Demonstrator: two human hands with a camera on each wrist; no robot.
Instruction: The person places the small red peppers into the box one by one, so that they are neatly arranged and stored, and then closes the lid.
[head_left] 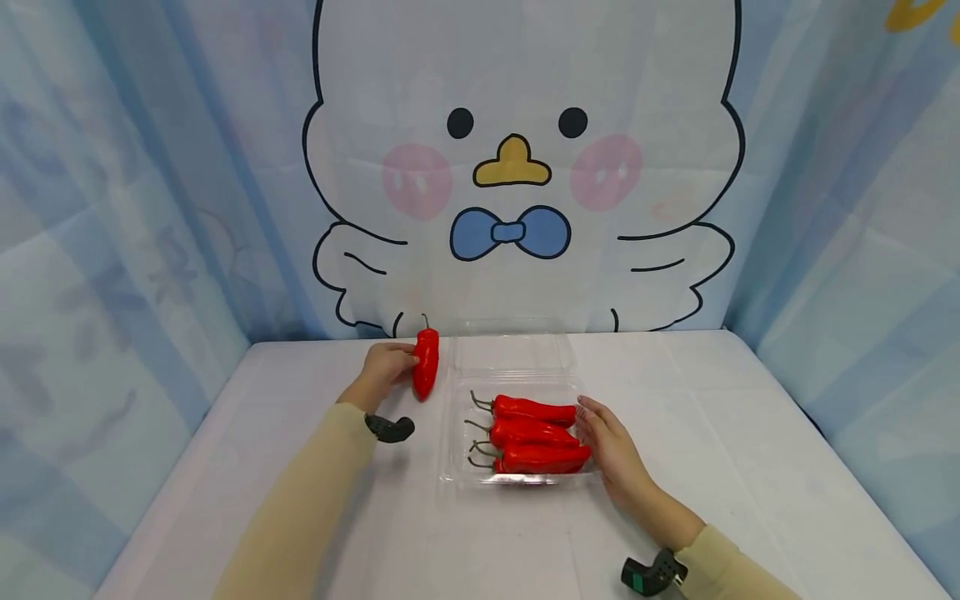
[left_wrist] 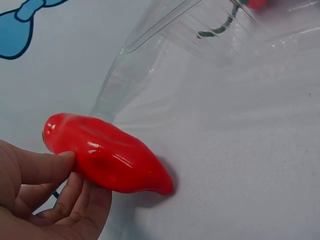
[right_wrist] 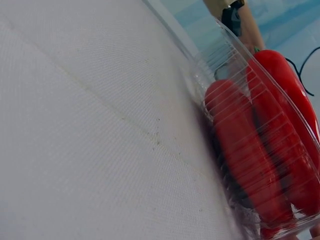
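My left hand (head_left: 388, 365) pinches a glossy red chili pepper (head_left: 426, 364) between thumb and fingers, left of a clear plastic box (head_left: 447, 450). The pepper stands nearly upright, its thin stem pointing up in the head view. Seen from the left wrist, the pepper (left_wrist: 117, 157) has its narrow tip close to the white cloth. Several red peppers (head_left: 534, 410) lie side by side in the box, stems to the left. At the box's right side, my right hand (head_left: 617, 450) holds the rim; its fingers are mostly out of the right wrist view.
The box's transparent lid (head_left: 513, 350) lies open toward the back of the white-covered table (head_left: 720, 417). Behind the table hangs a curtain (head_left: 517, 292) with a cartoon bird. Blue-and-white curtains (head_left: 862, 275) close in both sides.
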